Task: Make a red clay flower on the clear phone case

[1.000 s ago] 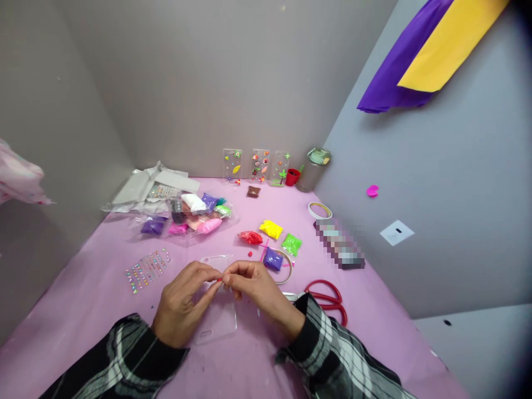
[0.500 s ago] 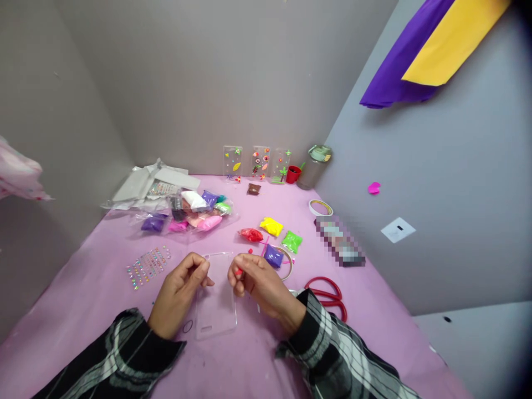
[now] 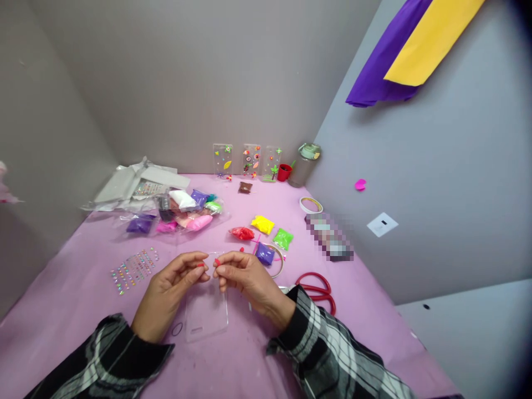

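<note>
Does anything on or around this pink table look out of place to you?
A magenta scrap sits on the right-hand wall, looking like a stray bit. The purple packet also lies partly over a tape roll. I see no spill.

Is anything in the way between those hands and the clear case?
Nothing visible: the left hand and right hand, each pinching a red bit, seem to hover over the clear case; only they overlap its top.

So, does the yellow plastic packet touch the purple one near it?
Apart. The head view shows pink tabletop between the yellow packet and the purple packet.
</note>
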`<state>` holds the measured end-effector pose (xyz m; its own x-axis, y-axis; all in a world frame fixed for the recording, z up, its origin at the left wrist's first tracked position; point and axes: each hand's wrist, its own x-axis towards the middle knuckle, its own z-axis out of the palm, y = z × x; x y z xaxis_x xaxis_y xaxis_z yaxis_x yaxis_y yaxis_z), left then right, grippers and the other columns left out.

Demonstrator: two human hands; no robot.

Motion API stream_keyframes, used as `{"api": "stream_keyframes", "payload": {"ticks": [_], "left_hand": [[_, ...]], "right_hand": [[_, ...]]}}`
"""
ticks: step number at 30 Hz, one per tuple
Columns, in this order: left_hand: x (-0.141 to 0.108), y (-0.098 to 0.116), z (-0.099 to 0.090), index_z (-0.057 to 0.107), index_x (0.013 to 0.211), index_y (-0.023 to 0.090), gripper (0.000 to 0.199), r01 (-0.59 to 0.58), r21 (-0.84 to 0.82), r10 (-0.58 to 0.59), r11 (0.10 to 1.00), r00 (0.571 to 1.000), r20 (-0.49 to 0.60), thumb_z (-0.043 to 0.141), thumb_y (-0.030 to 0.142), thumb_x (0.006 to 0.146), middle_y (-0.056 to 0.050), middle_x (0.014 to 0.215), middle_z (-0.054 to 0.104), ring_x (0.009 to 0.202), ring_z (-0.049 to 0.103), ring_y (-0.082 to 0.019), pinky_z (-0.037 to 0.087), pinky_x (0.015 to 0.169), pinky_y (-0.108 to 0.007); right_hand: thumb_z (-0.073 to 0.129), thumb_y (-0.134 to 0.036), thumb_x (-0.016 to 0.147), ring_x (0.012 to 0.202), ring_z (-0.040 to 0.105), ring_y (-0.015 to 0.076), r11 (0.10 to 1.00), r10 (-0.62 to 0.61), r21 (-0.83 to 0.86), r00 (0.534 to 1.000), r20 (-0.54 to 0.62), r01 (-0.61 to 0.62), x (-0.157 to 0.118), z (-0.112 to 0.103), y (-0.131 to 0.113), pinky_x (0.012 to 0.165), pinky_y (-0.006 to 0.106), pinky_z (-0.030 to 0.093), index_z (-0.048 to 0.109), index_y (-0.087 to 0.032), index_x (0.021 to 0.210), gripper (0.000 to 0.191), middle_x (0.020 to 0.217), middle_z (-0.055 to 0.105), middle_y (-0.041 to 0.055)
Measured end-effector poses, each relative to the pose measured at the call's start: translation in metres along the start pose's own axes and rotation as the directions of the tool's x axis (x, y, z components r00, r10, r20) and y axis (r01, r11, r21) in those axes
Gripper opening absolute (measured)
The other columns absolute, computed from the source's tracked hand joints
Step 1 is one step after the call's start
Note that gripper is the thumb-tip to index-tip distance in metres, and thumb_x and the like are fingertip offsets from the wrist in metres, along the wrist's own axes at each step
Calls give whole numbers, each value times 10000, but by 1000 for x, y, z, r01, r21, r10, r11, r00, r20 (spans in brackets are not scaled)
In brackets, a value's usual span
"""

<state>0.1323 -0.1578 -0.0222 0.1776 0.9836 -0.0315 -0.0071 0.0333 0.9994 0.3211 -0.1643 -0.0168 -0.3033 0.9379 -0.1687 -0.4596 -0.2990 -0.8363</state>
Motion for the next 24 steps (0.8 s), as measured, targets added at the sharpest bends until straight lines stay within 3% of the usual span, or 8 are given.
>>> {"api": "stream_keyframes", "payload": {"ticks": [7,12,16,19,24], "left_hand": [[0,7,3,731,838,198,347,44,-26,-45,999,997,-66,866,475,680,0,803,707,670,703,-167,557,641,-271],[-2,11,1,646,736,203,269,17,79,-11,997,997,-72,804,420,740,37,668,633,616,611,-134,482,594,-235],[-3,10,-1,564,660,209,364,-21,146,28,989,999,-41,676,489,865,57,577,535,555,519,-115,432,581,-229],[-3,9,0,606,721,219,338,-31,148,35,989,999,-28,650,507,893,50,626,563,595,559,-126,456,619,-238],[-1,4,1,735,981,248,283,6,109,-6,994,1000,-1,728,492,838,-15,960,720,862,683,-185,526,809,-283]], "right_hand": [[880,-412,697,486,575,85,999,-45,-11,997,-58,44,0,0,-3,496,213,457,639,-163,819,368,677,711,-6],[831,-514,746,423,480,51,991,-101,-96,986,-130,89,-2,-1,-4,433,184,350,586,-167,709,426,583,626,-40],[779,-572,788,399,397,36,986,-112,-140,979,-171,89,-1,-3,-4,420,183,281,554,-174,648,478,500,536,-67],[841,-493,744,447,466,46,990,-88,-120,987,-136,71,0,-3,-3,455,180,339,606,-164,702,407,568,596,-51],[904,-372,675,590,614,88,998,-54,-40,997,-58,51,1,-3,1,587,215,486,714,-164,914,369,744,711,-11]]}}
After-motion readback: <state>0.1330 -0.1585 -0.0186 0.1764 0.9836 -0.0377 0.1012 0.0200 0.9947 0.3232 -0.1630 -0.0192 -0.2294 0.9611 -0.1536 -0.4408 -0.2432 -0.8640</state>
